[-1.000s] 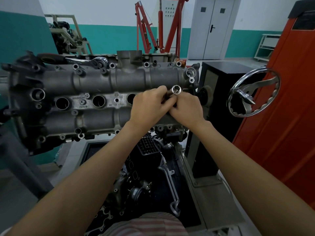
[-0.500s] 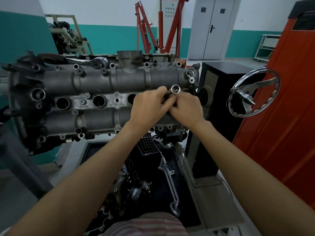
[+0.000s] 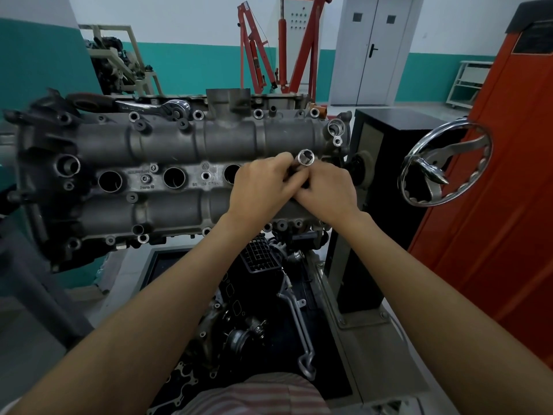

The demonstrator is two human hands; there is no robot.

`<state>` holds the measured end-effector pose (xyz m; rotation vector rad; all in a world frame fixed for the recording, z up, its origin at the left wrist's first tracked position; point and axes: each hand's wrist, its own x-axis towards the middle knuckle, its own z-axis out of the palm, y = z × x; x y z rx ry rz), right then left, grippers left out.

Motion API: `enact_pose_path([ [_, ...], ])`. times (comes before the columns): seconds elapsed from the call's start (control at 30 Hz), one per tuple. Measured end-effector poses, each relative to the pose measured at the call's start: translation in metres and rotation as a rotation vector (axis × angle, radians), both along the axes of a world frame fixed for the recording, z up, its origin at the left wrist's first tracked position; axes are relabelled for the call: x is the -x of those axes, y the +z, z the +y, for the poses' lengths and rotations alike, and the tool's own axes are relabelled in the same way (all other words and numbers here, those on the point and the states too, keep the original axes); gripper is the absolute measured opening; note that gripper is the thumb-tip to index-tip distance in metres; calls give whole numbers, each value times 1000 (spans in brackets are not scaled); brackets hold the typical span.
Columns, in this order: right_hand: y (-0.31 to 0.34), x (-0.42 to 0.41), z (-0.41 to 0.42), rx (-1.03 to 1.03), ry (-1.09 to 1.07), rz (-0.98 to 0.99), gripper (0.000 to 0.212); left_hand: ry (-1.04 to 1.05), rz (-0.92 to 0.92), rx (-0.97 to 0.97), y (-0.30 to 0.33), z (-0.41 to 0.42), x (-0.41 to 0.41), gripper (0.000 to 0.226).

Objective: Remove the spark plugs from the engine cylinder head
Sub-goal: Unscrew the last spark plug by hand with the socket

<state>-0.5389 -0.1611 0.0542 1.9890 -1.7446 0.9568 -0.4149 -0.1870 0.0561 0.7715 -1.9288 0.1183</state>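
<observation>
Hands meet at the centre of the frame over the grey cast-metal engine cylinder head (image 3: 167, 151), which spans the left and middle. The left hand (image 3: 263, 187) and right hand (image 3: 326, 190) are pressed together, both curled around a shiny steel socket tool (image 3: 305, 158) whose open end points up toward the camera. Three round plug wells sit uncovered left of the hands. A chrome ratchet wrench (image 3: 155, 106) lies along the head's upper edge.
</observation>
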Motion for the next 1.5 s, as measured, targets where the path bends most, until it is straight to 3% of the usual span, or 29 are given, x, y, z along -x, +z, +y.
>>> enact_pose_path([
  [0.1, 0, 1, 2, 15, 22, -24, 54, -11, -15, -6, 0, 0, 0, 35],
  [0.3, 0, 3, 1, -28, 18, 13, 23, -32, -29, 17, 3, 7, 1, 26],
  [0.63, 0, 0, 2, 31, 54, -72, 49, -11, -68, -20, 0, 0, -1, 41],
  [0.73, 0, 1, 4, 38, 49, -47, 29, -11, -71, 1, 2, 3, 0, 44],
  [0.83, 0, -1, 4, 44, 82, -63, 11, -31, -33, 17, 3, 6, 0, 26],
  [0.97, -1, 0, 1, 3, 76, -83, 23, -12, -55, 34, 3, 6, 1, 20],
  [1.07, 2, 0, 2, -30, 27, -41, 23, 15, -52, 14, 1, 2, 1, 30],
  [1.23, 1, 0, 4, 26, 47, -74, 48, 25, -50, 24, 1, 1, 0, 39],
  [1.43, 3, -2, 7, 27, 97, -59, 4, -11, -42, 61, 3, 7, 1, 26],
  [1.5, 2, -2, 6, 24, 106, -76, 4, -2, -54, 50, 3, 6, 0, 28],
])
